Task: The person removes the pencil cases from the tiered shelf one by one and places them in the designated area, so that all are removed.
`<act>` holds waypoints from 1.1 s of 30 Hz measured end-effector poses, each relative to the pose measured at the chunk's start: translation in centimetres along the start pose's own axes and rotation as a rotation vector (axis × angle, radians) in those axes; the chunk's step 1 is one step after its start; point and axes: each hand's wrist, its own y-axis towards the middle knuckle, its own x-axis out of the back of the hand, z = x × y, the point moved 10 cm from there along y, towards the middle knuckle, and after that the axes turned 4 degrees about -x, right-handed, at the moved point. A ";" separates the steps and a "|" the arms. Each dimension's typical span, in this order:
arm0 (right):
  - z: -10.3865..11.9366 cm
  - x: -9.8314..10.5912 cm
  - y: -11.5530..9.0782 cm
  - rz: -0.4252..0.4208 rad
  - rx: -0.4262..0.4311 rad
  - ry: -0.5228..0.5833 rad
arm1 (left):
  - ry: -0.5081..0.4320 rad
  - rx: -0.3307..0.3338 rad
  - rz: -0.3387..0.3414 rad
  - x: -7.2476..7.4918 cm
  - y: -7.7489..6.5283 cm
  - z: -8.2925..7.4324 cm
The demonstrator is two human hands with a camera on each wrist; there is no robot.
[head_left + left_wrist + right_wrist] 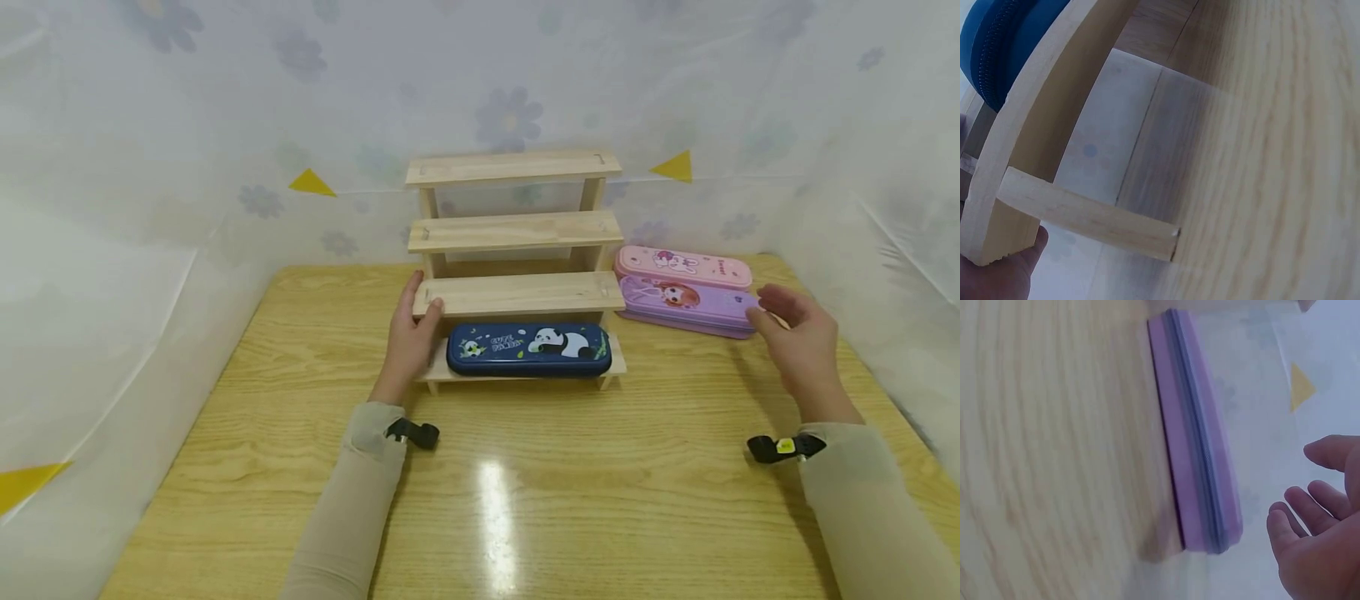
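Note:
A stepped wooden display rack (517, 296) stands at the middle back of the table. My left hand (411, 346) grips the left end of its second board from the bottom, thumb on the front edge. The left wrist view shows those fingers (1007, 272) against the end of a board. On the lowest board lies a dark blue panda pencil case (528, 350), its zipper side partly seen in that view. Right of the rack, my right hand (806, 346) hovers by the right end of a purple pencil case (690, 308). In the right wrist view its fingers are loosely bent, apart from the case.
A pink pencil case (682, 265) with a rabbit print lies just behind the purple one. The rack's upper boards (513, 169) rise toward the flowered white curtain (510, 75), which hangs around the table (600, 492). Yellow triangles (311, 182) mark the curtain.

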 end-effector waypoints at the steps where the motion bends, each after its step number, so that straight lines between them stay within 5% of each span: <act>1: 0.4 -0.2 -0.2 0.009 0.021 0.034 | 0.000 0.000 0.002 0.0 0.0 0.0; 11: 4.1 -3.2 -2.2 0.101 0.155 0.127 | -0.021 0.035 0.026 -0.1 0.1 -0.2; 17: 6.7 -5.3 -3.6 0.192 0.261 0.268 | 0.015 0.047 0.033 0.1 -0.8 -3.5; 24: 9.1 -7.5 -4.9 0.300 0.329 0.361 | 0.010 0.041 0.029 0.0 0.1 -0.2; 33: 11.1 -10.1 -6.4 0.377 0.390 0.299 | -0.011 0.023 0.019 0.0 0.0 -0.1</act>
